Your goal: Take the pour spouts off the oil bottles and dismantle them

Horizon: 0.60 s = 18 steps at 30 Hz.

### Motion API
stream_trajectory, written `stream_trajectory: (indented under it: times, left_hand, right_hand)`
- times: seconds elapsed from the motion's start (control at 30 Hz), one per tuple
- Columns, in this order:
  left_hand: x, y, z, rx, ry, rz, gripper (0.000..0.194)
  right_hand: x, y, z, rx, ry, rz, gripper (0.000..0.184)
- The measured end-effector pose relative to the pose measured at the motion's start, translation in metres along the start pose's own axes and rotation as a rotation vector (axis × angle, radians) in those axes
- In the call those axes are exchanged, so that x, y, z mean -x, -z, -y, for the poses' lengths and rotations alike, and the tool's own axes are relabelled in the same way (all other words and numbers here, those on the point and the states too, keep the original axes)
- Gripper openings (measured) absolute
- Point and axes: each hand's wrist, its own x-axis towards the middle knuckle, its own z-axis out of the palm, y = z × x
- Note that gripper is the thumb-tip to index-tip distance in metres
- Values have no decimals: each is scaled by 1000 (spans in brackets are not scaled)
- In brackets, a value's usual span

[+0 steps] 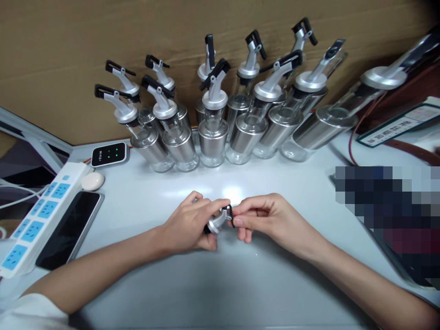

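Note:
My left hand (190, 224) is closed around a small silver pourer cap (217, 223) just above the white table (220, 284). My right hand (264, 217) pinches the cap's black flip lid (230, 215) from the right, thumb and forefinger pressed together. Both hands meet at the middle of the table. Behind them, along a cardboard wall, stands a row of several glass bottles with steel sleeves (213, 137), each fitted with a silver pourer and a black lever.
At the left lie a white power strip with blue sockets (37, 220), a dark phone (68, 231), a small white oval object (92, 181) and a black device with green lights (109, 154). A blurred dark area (388, 215) and a labelled card (398, 126) sit at the right.

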Motion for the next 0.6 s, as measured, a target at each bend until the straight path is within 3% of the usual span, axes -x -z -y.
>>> stream_trajectory:
  times: [0.23,0.6]
  left_hand:
    - [2,0,1,180,-100,-35,53]
    - [1,-6,2,216,-91,-101,65]
  right_hand:
    - [0,-4,0,-64,-58,186,29]
    - [1,-7,-6,129,197,145,26]
